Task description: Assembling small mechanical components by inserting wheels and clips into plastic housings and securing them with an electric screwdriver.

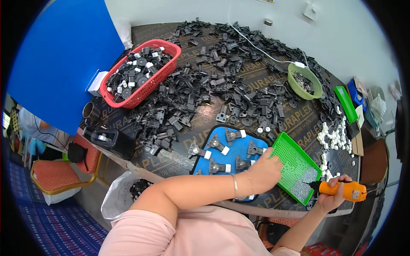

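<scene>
My right hand (pixel 331 199) is wrapped round an orange electric screwdriver (pixel 348 190), its dark tip pointing left over the near end of a green perforated tray (pixel 285 149). Small silvery screws (pixel 304 183) lie heaped in that end. My left hand (pixel 265 171) is over the right side of a blue mat (pixel 205 164), beside the tray's left edge. Its fingers are curled together, and whatever they hold is hidden. Several black plastic parts with white ends, such as one black part (pixel 218 167), lie on the mat, left of my left hand.
A red basket (pixel 174 53) of black and white parts stands at the back left. Loose black parts (pixel 222 81) cover much of the table. A pale green bowl (pixel 294 87), white pieces (pixel 335 136) and another green tray (pixel 346 104) are at the right. A white cable crosses the back.
</scene>
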Motion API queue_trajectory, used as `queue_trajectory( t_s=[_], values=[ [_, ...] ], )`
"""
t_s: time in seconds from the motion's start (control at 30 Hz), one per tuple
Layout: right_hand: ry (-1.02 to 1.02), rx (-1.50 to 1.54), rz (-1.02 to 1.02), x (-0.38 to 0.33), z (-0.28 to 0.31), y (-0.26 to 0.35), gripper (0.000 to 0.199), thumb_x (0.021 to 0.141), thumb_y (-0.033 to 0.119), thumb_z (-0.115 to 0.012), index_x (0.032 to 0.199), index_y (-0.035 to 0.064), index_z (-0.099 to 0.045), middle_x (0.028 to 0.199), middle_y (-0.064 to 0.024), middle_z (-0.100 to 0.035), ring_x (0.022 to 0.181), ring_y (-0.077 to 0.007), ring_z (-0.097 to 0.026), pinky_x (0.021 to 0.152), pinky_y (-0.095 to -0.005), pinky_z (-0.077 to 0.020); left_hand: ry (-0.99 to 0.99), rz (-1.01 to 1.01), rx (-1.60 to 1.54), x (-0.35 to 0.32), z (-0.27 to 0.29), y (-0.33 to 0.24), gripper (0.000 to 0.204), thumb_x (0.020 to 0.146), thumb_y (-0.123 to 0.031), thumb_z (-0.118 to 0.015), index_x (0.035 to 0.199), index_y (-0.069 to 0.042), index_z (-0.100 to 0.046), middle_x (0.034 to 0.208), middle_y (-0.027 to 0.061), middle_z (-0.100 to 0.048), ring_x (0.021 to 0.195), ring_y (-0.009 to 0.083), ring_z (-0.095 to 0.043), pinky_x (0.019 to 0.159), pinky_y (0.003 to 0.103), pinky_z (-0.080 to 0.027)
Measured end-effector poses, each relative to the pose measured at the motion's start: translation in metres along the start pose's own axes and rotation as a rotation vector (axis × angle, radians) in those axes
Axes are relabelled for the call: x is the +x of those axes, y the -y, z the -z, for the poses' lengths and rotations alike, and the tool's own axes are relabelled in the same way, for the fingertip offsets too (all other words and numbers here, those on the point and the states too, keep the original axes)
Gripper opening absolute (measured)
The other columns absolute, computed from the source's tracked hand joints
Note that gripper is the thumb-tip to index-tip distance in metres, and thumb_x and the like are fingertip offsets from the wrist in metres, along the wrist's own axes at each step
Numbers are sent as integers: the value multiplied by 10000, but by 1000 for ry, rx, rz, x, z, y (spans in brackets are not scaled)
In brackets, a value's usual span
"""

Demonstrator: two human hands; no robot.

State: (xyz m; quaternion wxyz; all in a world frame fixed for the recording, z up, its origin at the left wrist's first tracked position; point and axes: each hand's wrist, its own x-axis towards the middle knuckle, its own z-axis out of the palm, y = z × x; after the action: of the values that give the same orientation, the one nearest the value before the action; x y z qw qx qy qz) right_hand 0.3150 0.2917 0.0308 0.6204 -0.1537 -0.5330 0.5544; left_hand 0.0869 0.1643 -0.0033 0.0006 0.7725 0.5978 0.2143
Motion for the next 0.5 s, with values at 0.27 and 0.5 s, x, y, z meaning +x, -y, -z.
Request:
queue_trajectory(
  t_s=[0.27, 0.5],
  values=[
    [-44, -3, 0, -1, -7, 5, 284, 817, 54, -587, 1065, 58, -449, 917, -66, -472, 673, -137, -498, 627, -248, -417, 110, 416, 238, -2, 20, 127, 137, 713, -176, -624, 837, -169, -682, 864, 27, -590, 926, 237, -541, 833, 425, -356],
    [-56, -46, 22, -4, -8, 7, 282, 801, 51, -589, 1053, 53, -463, 915, -67, -475, 661, -133, -498, 622, -260, -413, 291, 457, 236, 21, 14, 145, 357, 675, -275, -726, 999, -136, -670, 976, 86, -558, 980, 265, -531, 840, 402, -392]
  ],
)
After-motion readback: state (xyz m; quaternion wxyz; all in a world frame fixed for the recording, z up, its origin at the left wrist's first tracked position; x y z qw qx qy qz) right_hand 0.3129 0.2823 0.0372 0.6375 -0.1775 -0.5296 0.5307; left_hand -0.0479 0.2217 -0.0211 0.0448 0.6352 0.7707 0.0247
